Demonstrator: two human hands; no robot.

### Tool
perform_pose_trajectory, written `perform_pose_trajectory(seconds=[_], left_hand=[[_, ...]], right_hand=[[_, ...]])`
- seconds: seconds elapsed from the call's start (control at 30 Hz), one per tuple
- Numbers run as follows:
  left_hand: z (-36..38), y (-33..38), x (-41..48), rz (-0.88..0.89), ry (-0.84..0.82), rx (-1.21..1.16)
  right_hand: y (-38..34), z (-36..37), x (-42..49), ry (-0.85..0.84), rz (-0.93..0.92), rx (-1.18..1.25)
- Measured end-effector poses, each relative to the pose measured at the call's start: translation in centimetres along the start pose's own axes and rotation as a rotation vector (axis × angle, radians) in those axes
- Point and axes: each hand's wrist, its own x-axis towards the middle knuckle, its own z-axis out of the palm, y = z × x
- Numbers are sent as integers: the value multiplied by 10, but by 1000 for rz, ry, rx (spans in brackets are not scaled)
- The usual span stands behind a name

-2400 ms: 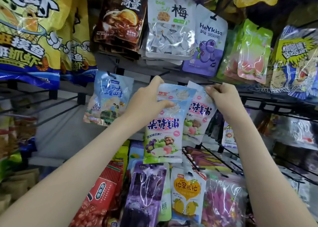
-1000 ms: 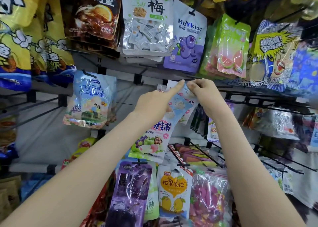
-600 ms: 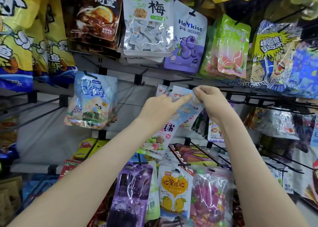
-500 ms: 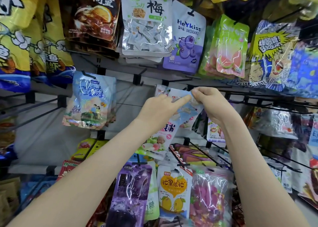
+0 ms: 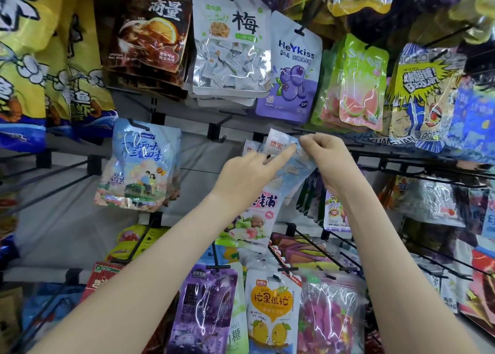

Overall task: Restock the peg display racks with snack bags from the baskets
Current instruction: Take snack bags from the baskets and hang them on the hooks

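A light blue snack bag (image 5: 267,206) with pink lettering and fruit pictures hangs tilted at the middle of the peg rack. My right hand (image 5: 328,160) pinches its top right corner just below a black peg (image 5: 293,131). My left hand (image 5: 246,174) lies over the bag's front, holding it. Its index finger stretches to the bag's top edge and its thumb is hidden. A second bag of the same kind (image 5: 248,147) shows just behind, on the left.
Full pegs surround the spot: a white plum bag (image 5: 230,48) and a purple HeYkiss bag (image 5: 292,66) above, a pale blue bag (image 5: 139,166) to the left, purple (image 5: 206,310) and mango (image 5: 272,310) bags below. Bare black pegs (image 5: 302,242) jut out lower right.
Both hands have lifted the blue bag from chest height up to the peg row and tilted it. Over the last half second they have hardly moved.
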Motion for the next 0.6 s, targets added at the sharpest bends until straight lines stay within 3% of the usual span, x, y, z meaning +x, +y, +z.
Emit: perform_pose_trajectory(seconds=[0.33, 0.47, 0.6], left_hand=[[27, -2, -6, -83, 9, -103], [15, -11, -9, -395, -170, -261], [-3, -19, -18, -539, -165, -528]], right_hand=[[22, 21, 23, 108, 40, -209], [36, 40, 42, 196, 47, -201], [35, 44, 31, 422, -56, -506]])
